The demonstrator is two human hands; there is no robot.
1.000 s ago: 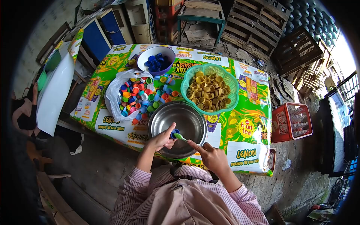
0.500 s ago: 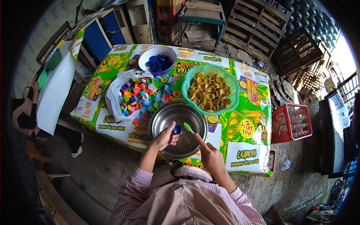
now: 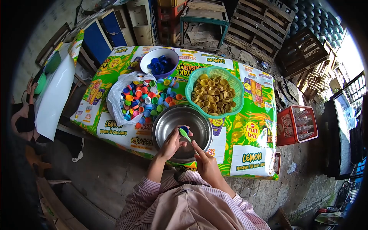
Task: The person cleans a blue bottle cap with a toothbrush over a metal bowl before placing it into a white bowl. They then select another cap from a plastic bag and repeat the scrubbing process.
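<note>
Over the metal bowl (image 3: 161, 130), my left hand (image 3: 171, 145) grips a dark blue cap (image 3: 184, 128). My right hand (image 3: 206, 161) holds a green tool (image 3: 186, 135), its wider tip at the cap. Left of the bowl, a white plastic bag (image 3: 114, 100) holds mixed coloured caps (image 3: 138, 94), and more caps lie beside it on the printed table cover. A white and purple bowl (image 3: 175, 57) behind holds dark blue caps (image 3: 160, 65). The green basket (image 3: 240, 90) on the right is filled with yellowish caps (image 3: 212, 94).
A red crate (image 3: 297, 125) with bottles stands on the floor to the right. Wooden pallets (image 3: 260, 27) and a green-framed stand (image 3: 205, 17) are behind the table. Another person's arm (image 3: 30, 92) shows at the far left, by a white sheet (image 3: 57, 96).
My right hand has brought the green tool left, to the blue cap. The cap has tilted and moved slightly up and right in my left hand.
</note>
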